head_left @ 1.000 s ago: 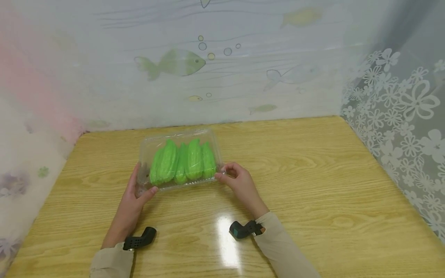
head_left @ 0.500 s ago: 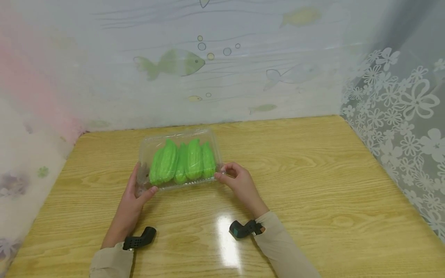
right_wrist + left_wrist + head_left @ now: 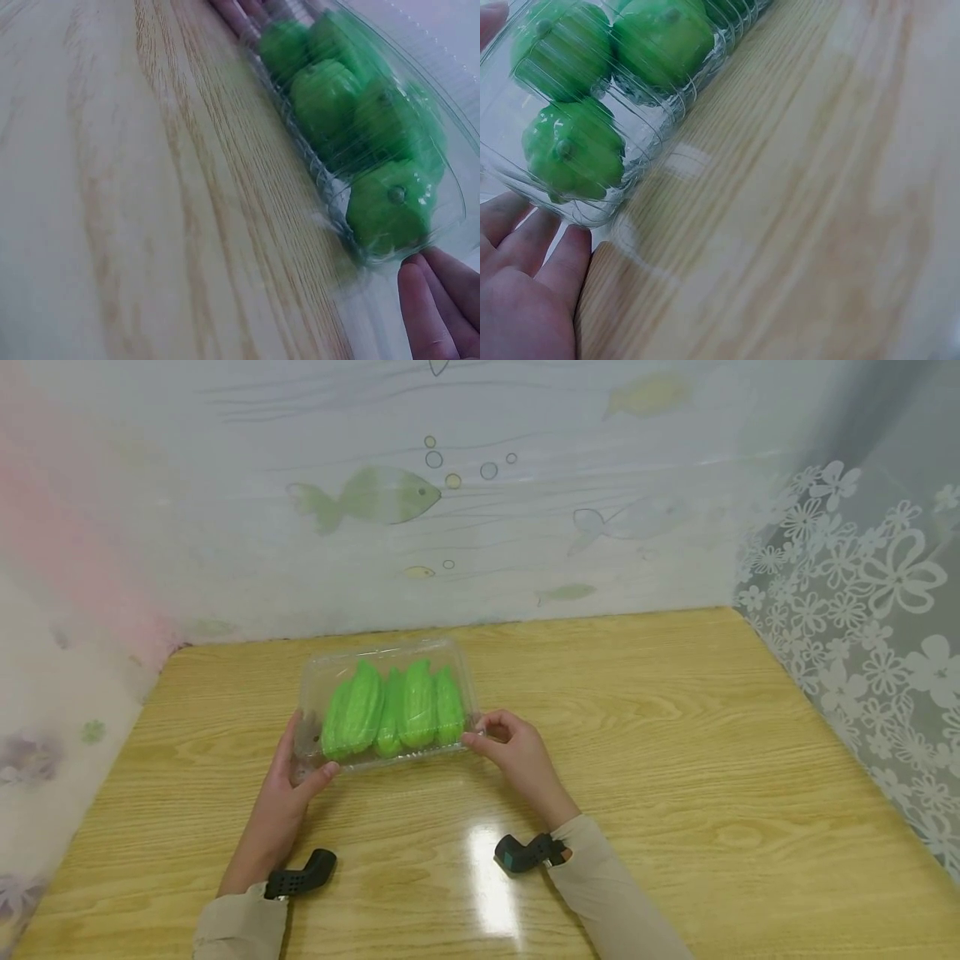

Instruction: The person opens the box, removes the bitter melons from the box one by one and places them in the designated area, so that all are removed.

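A clear plastic clamshell box (image 3: 390, 653) stands toward the back left of the table, its lid down. Inside lie several bright green, ribbed, gourd-like vegetables (image 3: 418, 706), side by side; their rounded ends (image 3: 564, 150) with small knobs show in the left wrist view. My left hand (image 3: 281, 793) holds the box's left front corner, thumb at the front and fingers along the side. At the right front corner, my right hand (image 3: 521, 756) pinches the edge between thumb and fingers. In the right wrist view, its fingertips (image 3: 416, 281) touch the box's lower corner. Some fingers are hidden behind the plastic.
A wood-grain table (image 3: 675, 760) spreads around the box, with a bright light reflection near its front. Behind it hangs a pale fish-patterned sheet (image 3: 510, 543); a flower-patterned one (image 3: 885, 585) is at right. Black wrist devices (image 3: 300, 875) sit on both wrists.
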Tool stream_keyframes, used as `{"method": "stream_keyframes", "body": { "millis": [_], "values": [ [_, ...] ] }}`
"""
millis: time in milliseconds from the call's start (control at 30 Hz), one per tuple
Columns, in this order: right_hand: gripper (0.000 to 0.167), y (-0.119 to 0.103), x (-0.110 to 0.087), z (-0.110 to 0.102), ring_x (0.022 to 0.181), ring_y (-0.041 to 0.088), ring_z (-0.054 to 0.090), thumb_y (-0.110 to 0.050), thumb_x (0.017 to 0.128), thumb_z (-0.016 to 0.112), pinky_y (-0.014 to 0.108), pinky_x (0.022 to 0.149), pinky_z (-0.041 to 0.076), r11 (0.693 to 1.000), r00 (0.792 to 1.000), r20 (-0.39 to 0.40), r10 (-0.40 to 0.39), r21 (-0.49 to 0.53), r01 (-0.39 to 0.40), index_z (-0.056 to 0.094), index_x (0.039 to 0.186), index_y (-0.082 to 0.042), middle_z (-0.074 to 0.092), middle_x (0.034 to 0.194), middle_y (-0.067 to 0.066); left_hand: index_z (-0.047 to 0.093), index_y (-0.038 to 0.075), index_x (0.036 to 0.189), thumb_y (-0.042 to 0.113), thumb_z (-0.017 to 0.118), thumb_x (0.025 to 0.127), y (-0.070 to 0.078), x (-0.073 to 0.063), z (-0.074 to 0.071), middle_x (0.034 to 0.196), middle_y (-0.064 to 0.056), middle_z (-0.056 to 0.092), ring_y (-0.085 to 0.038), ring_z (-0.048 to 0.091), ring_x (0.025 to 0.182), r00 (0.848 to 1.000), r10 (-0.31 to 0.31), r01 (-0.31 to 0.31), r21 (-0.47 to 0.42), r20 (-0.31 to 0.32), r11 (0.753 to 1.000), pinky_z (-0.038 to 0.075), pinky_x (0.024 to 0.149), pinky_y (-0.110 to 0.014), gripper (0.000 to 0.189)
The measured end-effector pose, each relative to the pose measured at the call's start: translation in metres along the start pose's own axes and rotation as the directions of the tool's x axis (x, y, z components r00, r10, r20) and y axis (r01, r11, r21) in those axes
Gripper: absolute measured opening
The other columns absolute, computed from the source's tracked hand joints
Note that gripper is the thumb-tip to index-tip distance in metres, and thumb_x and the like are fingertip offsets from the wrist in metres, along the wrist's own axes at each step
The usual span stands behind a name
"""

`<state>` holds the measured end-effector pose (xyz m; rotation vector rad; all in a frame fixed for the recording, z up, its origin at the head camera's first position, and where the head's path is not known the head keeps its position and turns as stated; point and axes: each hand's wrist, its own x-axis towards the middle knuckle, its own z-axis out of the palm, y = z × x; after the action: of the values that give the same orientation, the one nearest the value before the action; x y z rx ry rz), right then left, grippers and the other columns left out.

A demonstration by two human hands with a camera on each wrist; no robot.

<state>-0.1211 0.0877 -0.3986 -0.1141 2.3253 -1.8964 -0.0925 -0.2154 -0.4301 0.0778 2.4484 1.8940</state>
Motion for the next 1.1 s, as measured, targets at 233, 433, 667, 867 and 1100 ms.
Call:
{"method": "stream_keyframes", "body": {
  "millis": [233,433,667,867,1100],
  "values": [
    [0.028,0.011,0.006,0.0,0.1,0.015,0.056,-0.031,0.075,0.071,0.036,0.085,0.042,1.0,1.0,0.002,0.001,0.011,-0.001,0.058,0.084,-0.008,0.062,0.108,0.002,0.001,0.042,0.14,0.019,0.057,0.088,-0.001,0.0,0.001,0.149,0.003,0.004,-0.019,0.009,0.133,1.0,0.017,-0.017,-0.024,0.003,1.0,0.027,0.086,-0.005,0.079],
    [0.038,0.029,0.014,0.0,0.097,0.011,0.056,-0.046,0.069,0.073,0.034,0.082,0.042,1.0,1.0,-0.011,0.005,0.01,-0.005,0.059,0.08,-0.012,0.063,0.102,-0.003,0.001,0.043,0.14,0.02,0.056,0.089,0.001,0.0,0.0,0.148,0.005,0.003,-0.02,0.008,0.132,1.0,-0.005,0.006,-0.011,0.009,1.0,0.028,0.092,-0.012,0.079],
    [0.043,0.031,0.014,0.003,0.095,0.011,0.057,-0.05,0.069,0.07,0.033,0.078,0.043,1.0,0.999,-0.048,-0.025,-0.001,0.025,0.059,0.077,-0.009,0.063,0.099,-0.004,0.001,0.044,0.139,0.022,0.057,0.088,0.004,0.0,0.001,0.148,0.008,0.002,-0.022,0.01,0.131,0.999,-0.033,0.033,-0.005,-0.002,0.999,0.019,0.099,-0.052,0.079],
    [0.058,0.032,0.014,0.007,0.105,0.006,0.052,-0.051,0.077,0.062,0.03,0.067,0.04,1.0,0.995,-0.093,-0.02,-0.004,0.019,0.056,0.065,0.005,0.061,0.108,-0.009,0.001,0.045,0.139,0.022,0.057,0.088,0.002,0.0,0.0,0.148,0.008,0.002,-0.019,0.008,0.132,1.0,-0.029,0.029,-0.004,-0.001,1.0,0.019,0.103,-0.04,0.079],
    [0.053,0.029,0.014,0.006,0.108,0.009,0.051,-0.048,0.08,0.061,0.031,0.075,0.042,0.999,0.997,-0.069,-0.034,-0.012,0.033,0.058,0.07,0.004,0.06,0.111,-0.008,0.002,0.044,0.139,0.022,0.058,0.088,-0.001,-0.001,-0.001,0.147,0.01,0.0,-0.016,0.004,0.132,1.0,-0.013,0.013,-0.007,-0.009,1.0,0.012,0.104,-0.043,0.079]
  ]
}}
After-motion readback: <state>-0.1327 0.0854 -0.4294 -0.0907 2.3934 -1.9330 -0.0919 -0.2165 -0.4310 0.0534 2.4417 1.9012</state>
